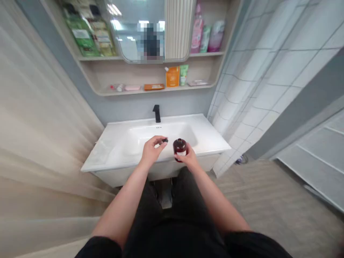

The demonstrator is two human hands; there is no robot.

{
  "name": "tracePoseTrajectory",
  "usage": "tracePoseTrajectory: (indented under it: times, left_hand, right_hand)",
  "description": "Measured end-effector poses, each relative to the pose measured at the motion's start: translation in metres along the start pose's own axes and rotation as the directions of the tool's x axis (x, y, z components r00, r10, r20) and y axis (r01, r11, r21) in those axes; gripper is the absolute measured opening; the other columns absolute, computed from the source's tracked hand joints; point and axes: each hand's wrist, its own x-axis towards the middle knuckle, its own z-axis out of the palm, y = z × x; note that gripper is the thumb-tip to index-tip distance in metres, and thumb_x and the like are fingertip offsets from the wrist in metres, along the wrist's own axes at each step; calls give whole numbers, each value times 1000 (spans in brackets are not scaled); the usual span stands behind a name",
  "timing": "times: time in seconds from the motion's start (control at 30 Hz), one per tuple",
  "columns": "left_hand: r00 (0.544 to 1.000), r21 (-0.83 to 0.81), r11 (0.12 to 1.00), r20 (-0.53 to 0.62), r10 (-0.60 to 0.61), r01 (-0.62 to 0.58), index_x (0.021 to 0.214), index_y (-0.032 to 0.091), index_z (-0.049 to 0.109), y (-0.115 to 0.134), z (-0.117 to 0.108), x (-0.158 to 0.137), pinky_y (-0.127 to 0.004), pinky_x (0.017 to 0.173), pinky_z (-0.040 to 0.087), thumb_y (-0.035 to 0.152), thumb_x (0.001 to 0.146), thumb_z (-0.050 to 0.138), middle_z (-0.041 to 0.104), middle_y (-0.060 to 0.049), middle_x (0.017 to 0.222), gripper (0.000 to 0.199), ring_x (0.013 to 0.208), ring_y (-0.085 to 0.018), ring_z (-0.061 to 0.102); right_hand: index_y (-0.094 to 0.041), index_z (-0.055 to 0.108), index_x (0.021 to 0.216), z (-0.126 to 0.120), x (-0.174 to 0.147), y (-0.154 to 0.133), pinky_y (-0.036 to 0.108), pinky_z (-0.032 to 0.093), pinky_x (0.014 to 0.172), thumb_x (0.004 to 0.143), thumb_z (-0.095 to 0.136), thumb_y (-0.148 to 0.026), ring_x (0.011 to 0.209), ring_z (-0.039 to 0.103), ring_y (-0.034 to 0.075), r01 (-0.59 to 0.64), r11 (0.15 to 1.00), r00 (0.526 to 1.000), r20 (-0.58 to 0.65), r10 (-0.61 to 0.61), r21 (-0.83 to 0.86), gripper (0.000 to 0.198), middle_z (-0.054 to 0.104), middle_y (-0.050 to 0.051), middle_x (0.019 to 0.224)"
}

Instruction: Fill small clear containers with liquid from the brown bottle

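Note:
My right hand (189, 157) is wrapped around a dark red-brown bottle (180, 146) with a pale label, held upright over the front edge of the sink. The bottle's narrow neck is uncovered at the top. To its left, my left hand (153, 149) pinches a small black cap (165, 140) between thumb and fingers, apart from the bottle. Both hands are above the front of the white washbasin (118, 157).
A black faucet (157, 114) stands at the back of the basin. Above are a mirror (131, 32) and a shelf with an orange pouch (172, 76), a green tube (184, 75) and an orange box (154, 86). A beige curtain (40, 125) hangs at the left.

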Motion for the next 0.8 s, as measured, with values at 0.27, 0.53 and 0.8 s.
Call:
tracePoseTrajectory:
  times: [0.27,0.53,0.8]
  left_hand:
    - [995,-17,1000,98,-5,7,110,22,84,26,-2,-28,-46,107,64,32,91,81,85,-10,115,22,107,-25,80]
    - [987,62,986,-28,159,-157,100,23,86,31,-4,-41,-42,97,68,32,92,80,81,-10,113,13,108,-24,77]
    - [962,57,984,223,155,-171,124,24,81,34,-21,-39,-50,117,58,36,99,75,72,-13,148,28,133,-30,71]
  right_hand:
    - [-23,68,137,48,-30,-23,48,62,106,64,101,-44,114,76,32,31,999,985,166,-38,43,82,80,9,125]
    - [-22,68,137,56,-40,-30,50,61,108,66,98,-41,115,76,33,24,1000,989,144,-23,-8,79,81,10,127]
    - [-23,70,137,53,-49,-32,51,61,108,68,98,-42,116,76,35,37,999,978,205,-33,-16,78,81,11,129]
